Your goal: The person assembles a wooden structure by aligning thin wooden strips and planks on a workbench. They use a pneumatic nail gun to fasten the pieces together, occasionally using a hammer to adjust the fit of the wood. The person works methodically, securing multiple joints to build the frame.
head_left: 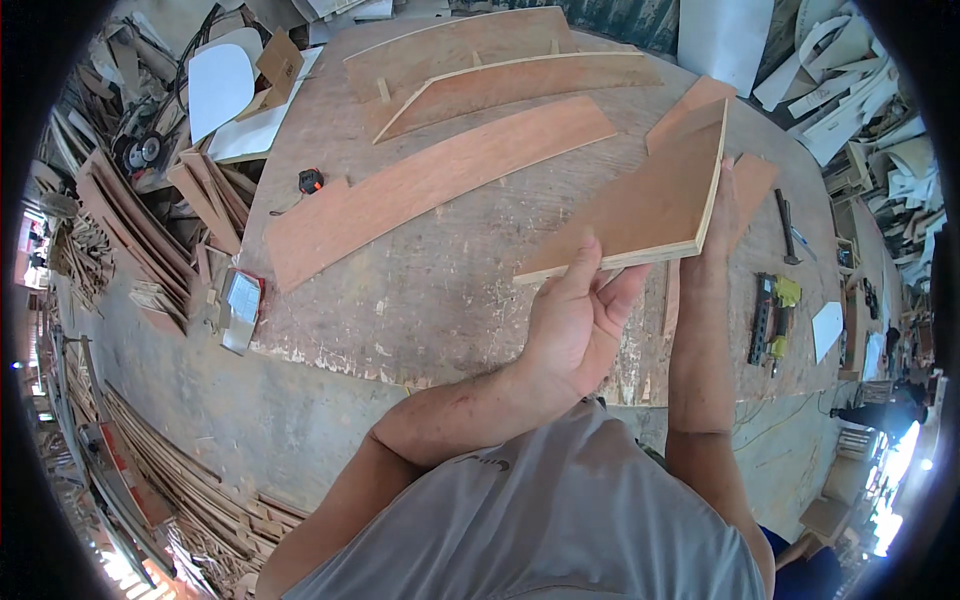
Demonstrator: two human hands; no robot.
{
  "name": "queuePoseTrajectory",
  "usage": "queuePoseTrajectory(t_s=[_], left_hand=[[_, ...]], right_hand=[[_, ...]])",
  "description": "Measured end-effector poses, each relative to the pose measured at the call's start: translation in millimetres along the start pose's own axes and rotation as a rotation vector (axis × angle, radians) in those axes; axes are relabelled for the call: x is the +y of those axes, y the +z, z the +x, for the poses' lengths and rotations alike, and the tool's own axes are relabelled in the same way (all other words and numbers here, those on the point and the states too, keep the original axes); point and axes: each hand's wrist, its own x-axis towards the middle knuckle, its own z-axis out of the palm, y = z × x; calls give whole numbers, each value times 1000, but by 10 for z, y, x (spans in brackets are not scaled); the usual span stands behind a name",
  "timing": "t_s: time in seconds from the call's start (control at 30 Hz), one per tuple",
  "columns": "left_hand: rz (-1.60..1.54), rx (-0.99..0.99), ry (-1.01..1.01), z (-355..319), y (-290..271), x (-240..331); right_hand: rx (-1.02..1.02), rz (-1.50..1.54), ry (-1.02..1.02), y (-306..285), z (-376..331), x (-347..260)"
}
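Note:
Tilted above the workbench (420, 240) is a plywood panel (640, 195) with pale layered edges, narrowing toward its left end. My left hand (585, 310) grips its near edge, thumb on the face and fingers underneath. On the panel's right edge rests my right hand (722, 210), its fingers mostly hidden behind the board. Beyond lies a long plywood strip (440, 185), flat on the bench. Farther back, two curved plywood pieces (530, 80) stand on edge, joined by small wooden spacers. More plywood offcuts (755, 185) lie partly under the held panel.
At the bench's right side are a hammer (787, 225), a yellow-green and black power tool (770, 315) and a white sheet (826, 330). A tape measure (311, 181) sits on the left, near a small box (243, 300). Stacked wood strips (130, 225) crowd the floor at left.

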Motion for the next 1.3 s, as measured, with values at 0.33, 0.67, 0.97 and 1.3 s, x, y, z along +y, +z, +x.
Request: queuePoseTrajectory(t_s=[0.33,0.67,0.97,1.3], left_hand=[[133,245,158,48,-710,265],[361,601,501,-896,-3290,1315],[898,1189,1128,-990,-2612,2143],[1277,993,1084,-746,-3023,2999]], right_hand=[[-112,-728,-358,-206,89,444],[-936,-1475,-238,-42,-1068,1627],[-987,-723,-438,319,-1792,1537],[501,-1602,500,-2923,-459,1711]])
